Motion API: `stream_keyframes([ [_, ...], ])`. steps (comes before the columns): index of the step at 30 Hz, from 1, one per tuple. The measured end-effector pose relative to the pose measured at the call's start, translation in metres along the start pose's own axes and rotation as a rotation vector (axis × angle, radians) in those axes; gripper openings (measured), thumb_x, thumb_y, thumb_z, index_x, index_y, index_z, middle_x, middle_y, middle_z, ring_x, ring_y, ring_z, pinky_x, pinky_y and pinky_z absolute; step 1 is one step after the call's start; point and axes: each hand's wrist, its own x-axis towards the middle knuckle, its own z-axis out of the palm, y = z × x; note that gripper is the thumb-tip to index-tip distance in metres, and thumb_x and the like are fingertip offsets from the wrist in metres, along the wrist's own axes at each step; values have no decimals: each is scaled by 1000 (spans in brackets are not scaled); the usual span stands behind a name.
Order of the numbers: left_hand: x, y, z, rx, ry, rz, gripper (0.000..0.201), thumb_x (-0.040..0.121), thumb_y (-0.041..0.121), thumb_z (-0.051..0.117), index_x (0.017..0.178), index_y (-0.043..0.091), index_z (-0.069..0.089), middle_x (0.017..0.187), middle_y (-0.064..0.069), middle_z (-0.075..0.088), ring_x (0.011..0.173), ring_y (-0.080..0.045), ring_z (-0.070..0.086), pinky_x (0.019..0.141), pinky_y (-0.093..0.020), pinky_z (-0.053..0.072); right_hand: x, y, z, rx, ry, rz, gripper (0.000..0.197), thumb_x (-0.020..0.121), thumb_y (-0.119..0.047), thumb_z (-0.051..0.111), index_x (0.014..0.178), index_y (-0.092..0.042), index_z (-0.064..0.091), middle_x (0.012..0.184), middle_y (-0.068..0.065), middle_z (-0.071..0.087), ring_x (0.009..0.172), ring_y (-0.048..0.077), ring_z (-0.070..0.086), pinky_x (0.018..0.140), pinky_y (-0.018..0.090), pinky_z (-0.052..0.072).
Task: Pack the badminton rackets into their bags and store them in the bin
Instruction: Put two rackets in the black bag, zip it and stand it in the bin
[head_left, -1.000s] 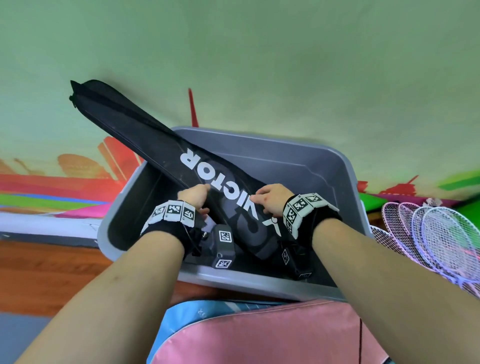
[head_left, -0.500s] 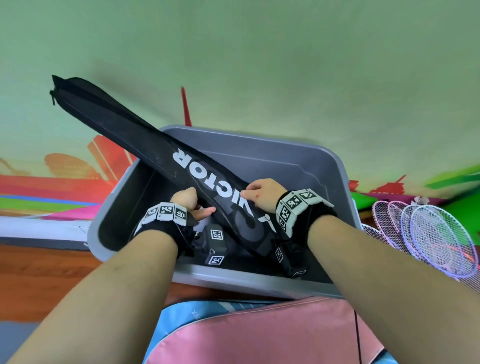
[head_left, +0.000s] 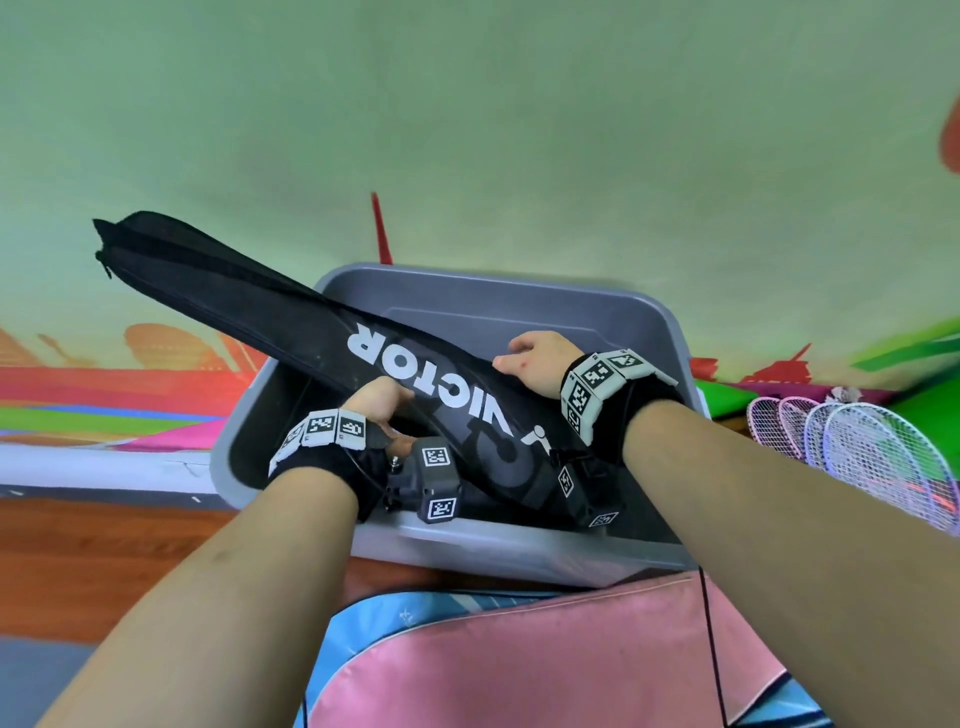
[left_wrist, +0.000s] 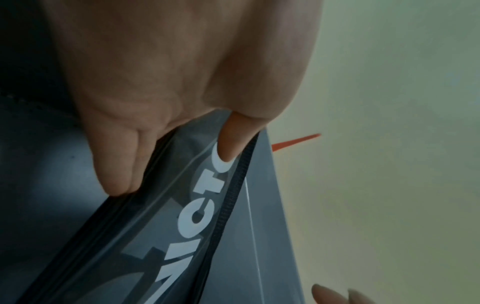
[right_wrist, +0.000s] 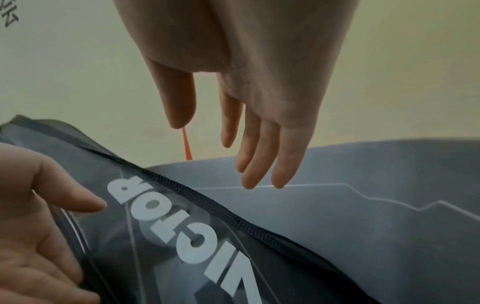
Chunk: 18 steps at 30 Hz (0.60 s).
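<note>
We held the black racket bag (head_left: 291, 317) slanted, its wide end down in the gray bin (head_left: 519, 296), because it was too long. Our left hand (head_left: 376, 400) pinched its edge; our right hand (head_left: 535, 358) hung open, holding nothing.

The low end of the black racket bag (head_left: 291, 317) is hidden in the gray bin (head_left: 498, 291) behind the wrists. The pink bag (head_left: 519, 660) is cut off at the bottom edge. The rackets (head_left: 857, 457) run off the right edge.
</note>
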Motion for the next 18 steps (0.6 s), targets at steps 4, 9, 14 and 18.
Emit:
stream_keyframes([
  [4,-25,7,3,30,29,14,28,83,20,57,102,0,51,111,-22,53,86,-32,61,66,-43,57,-18,-8,-5,23,50,-17,47,90,-32,59,132,-11,53,136,5,53,124,22,50,102,26,36],
  [9,-60,8,34,35,70,192,13,95,24,47,98,14,55,96,-3,65,80,-18,62,65,-29,47,-46,-7,-26,92,119,-67,41,91,-29,58,127,-10,56,130,5,58,120,21,53,98,24,37],
  [14,-106,-2,91,32,71,367,12,95,21,48,97,13,56,93,-3,63,84,-17,61,73,-27,48,-67,24,-54,213,156,-146,28,87,-25,60,111,-11,64,94,3,60,90,18,57,80,27,42],
  [18,-131,-24,132,6,95,478,12,95,24,50,98,13,56,73,-2,55,77,-17,59,70,-27,44,-85,60,-70,293,143,-194,18,84,-24,61,98,-14,67,86,1,60,81,18,55,75,33,45],
])
